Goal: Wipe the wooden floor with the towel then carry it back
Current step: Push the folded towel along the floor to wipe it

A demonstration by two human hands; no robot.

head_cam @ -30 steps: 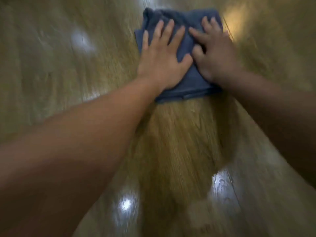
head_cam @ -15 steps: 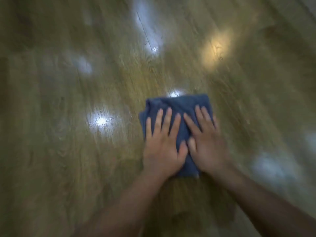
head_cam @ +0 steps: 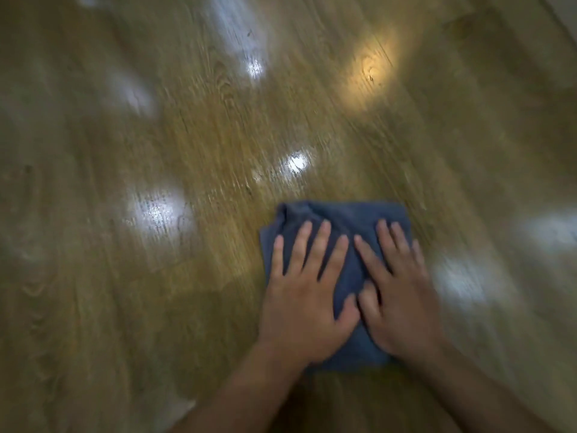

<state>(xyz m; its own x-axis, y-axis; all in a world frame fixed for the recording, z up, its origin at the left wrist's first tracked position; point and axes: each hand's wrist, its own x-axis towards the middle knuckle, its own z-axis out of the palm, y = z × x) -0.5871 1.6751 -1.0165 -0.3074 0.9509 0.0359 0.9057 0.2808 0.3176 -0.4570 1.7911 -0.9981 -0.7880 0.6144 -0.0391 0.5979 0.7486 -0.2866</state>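
A folded blue towel (head_cam: 343,217) lies flat on the wooden floor (head_cam: 203,126), right of centre and low in the head view. My left hand (head_cam: 304,292) presses on its left half with straight, spread fingers. My right hand (head_cam: 402,295) presses on its right half, fingers straight, thumb beside the left thumb. Both palms cover most of the towel; only its far edge, a strip between the hands and the near edge show.
Brown wood-grain planks fill the view, with several bright light reflections, one warm yellow patch (head_cam: 371,70) at the upper right. A paler strip runs along the top right corner (head_cam: 562,14). The picture is motion-blurred.
Both hands have drawn the towel back toward me across the floor, from the top of the view to lower down. My arms are now more bent. Both palms stayed flat on the towel.
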